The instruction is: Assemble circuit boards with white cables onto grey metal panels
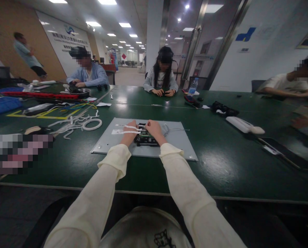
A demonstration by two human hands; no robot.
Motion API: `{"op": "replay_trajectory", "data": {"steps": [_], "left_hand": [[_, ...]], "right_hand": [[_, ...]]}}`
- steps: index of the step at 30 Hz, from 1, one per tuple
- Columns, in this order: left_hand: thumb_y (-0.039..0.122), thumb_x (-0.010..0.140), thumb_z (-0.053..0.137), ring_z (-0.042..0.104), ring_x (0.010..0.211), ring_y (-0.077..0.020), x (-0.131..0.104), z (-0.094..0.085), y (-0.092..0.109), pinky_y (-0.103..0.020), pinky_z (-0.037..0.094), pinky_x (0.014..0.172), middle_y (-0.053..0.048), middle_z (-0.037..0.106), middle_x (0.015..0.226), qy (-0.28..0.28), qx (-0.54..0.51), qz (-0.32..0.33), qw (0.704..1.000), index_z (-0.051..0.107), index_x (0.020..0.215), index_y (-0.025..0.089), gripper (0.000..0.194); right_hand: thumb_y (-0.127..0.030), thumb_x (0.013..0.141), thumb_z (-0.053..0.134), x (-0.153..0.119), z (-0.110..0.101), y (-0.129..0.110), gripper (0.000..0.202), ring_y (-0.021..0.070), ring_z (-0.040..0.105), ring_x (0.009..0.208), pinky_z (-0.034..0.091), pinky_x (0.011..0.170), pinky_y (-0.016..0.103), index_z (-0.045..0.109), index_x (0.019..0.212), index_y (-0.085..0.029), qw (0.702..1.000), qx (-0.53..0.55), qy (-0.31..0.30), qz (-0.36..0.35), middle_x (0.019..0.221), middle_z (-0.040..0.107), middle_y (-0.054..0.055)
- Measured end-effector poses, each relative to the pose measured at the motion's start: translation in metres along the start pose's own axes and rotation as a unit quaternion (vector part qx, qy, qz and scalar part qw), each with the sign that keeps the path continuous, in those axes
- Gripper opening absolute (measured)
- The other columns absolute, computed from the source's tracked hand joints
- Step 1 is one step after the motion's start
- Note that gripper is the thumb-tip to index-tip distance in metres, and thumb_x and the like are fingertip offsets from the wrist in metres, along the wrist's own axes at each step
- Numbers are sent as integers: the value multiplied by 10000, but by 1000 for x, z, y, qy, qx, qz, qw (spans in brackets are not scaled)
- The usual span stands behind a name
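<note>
A black device with an exposed green circuit board (143, 132) lies on a light grey panel (106, 143). At its left side, my left hand (129, 136) is closed against the edge, its fingertips partly hidden. Two white flat ribbon cables (119, 132) run from the board out to the left, across the back of that hand. My right hand (155, 130) is over the board's far right part, thumb and fingers pinched together. Whatever is between those fingertips is too small to make out. A thin grey cable (176, 129) trails to the right over the panel.
On the green table, a coil of white cable (91, 124) and loose white strips lie left. A white handheld object (238, 124) and a black tray-like item (285, 151) are right. A water bottle (193, 86) stands farther back. Other people sit around the table.
</note>
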State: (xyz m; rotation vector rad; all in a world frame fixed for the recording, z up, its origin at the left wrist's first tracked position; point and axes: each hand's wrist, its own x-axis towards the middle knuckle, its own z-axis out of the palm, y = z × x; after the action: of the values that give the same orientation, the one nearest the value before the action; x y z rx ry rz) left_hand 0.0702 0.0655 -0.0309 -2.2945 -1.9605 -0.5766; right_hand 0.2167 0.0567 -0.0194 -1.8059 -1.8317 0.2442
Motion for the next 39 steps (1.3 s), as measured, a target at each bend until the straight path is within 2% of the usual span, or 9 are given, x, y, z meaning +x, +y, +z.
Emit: {"op": "replay_trajectory", "data": {"steps": [4,10,15,19,24,27,32,36,39], "left_hand": [[275,870,362,567,813,-244,-1,-1,-2,-317,376,660,-116,605,808,24,-14,-7,1000,539,918,153,221],[294,849,401,560,793,-232,-1,-6,0,-308,367,640,-95,608,807,-12,-11,-11,1000,547,878,163,198],[323,838,425,564,806,-241,2,-6,0,-306,365,630,-95,606,800,-23,-24,-21,999,549,862,168,200],[320,834,429,567,801,-243,1,-7,0,-300,371,616,-97,607,783,-19,-26,-24,999,552,853,174,192],[304,837,422,570,853,-264,0,-6,-1,-314,380,646,-120,612,846,-24,-36,-21,999,538,924,153,209],[294,812,472,562,897,-269,2,-7,-4,-321,388,696,-139,597,912,-4,-54,-16,998,499,1026,125,274],[137,740,506,514,962,-222,7,-10,-10,-310,378,833,-113,558,1016,34,-62,73,995,522,1029,142,289],[76,732,470,505,954,-193,11,-8,-13,-298,376,874,-66,569,961,-14,-74,188,979,609,1008,186,328],[94,743,470,521,887,-177,15,-3,-15,-270,407,821,-56,567,888,-35,-93,232,968,671,975,198,324]], "right_hand": [[-293,780,513,1,-1,-1,158,145,561,789,360,676,219,633,801,-192,1000,2,-4,-4,816,651,50],[-341,754,549,3,1,0,184,153,575,790,358,644,218,662,775,-197,1000,1,-15,-2,814,665,46],[-435,725,581,6,3,1,261,158,583,750,349,598,219,671,718,-190,1000,2,-26,8,770,665,50],[-440,701,612,8,3,2,263,148,589,745,354,598,208,678,718,-186,999,11,-32,20,766,669,44],[-375,700,624,9,4,2,194,138,591,745,366,610,202,681,732,-192,999,23,-33,30,765,671,32],[-354,694,635,10,5,3,170,139,590,750,372,620,205,672,723,-191,999,28,-29,35,768,668,32],[-318,674,663,12,7,5,192,134,583,787,392,659,206,654,814,-187,998,42,-14,41,818,663,30],[-255,675,649,12,7,7,258,114,577,757,400,669,196,638,927,-203,997,61,-7,37,813,656,3],[-231,685,623,11,7,8,226,115,576,744,400,671,197,651,908,-207,997,70,-3,35,790,654,0]]}}
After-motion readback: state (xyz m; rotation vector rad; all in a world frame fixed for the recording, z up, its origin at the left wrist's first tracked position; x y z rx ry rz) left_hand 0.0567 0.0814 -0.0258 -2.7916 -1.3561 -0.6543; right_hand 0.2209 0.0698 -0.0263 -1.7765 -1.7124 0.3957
